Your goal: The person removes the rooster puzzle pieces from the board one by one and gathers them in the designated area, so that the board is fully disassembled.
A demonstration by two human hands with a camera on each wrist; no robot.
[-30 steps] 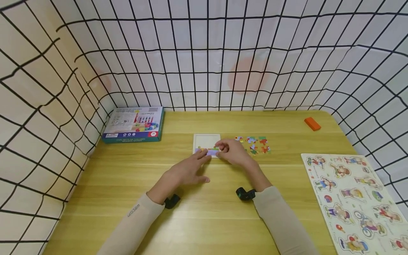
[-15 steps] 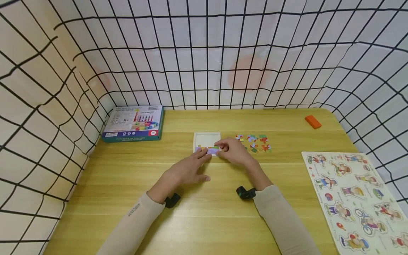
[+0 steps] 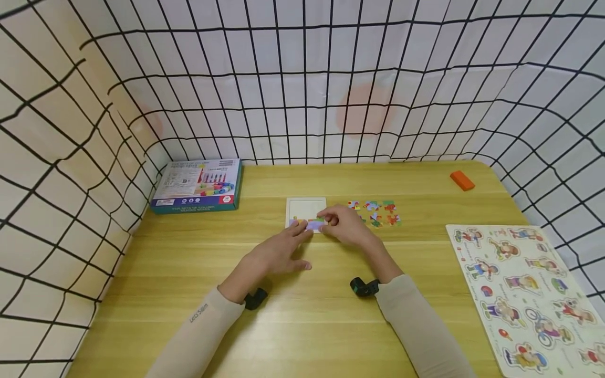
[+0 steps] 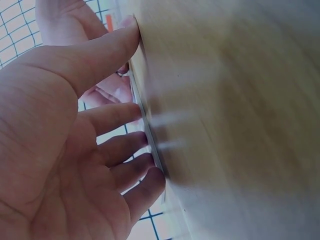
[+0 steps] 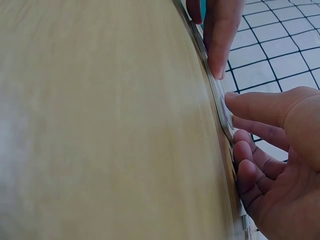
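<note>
A small white puzzle tray lies flat on the table, with a strip of joined jigsaw pieces, purple with green and orange, along its near edge. My left hand rests fingertips on the tray's near left part, thumb held apart; in the left wrist view its fingers reach the tray edge. At the strip's right end, my right hand pinches a jigsaw piece between thumb and index finger, the piece mostly hidden by the fingers. The right wrist view shows that thumb low at the tray, the other fingers curled.
Several loose jigsaw pieces lie right of the tray. A boxed toy set stands at the back left and an orange block at the back right. A picture board covers the right front. Black wire mesh surrounds the table.
</note>
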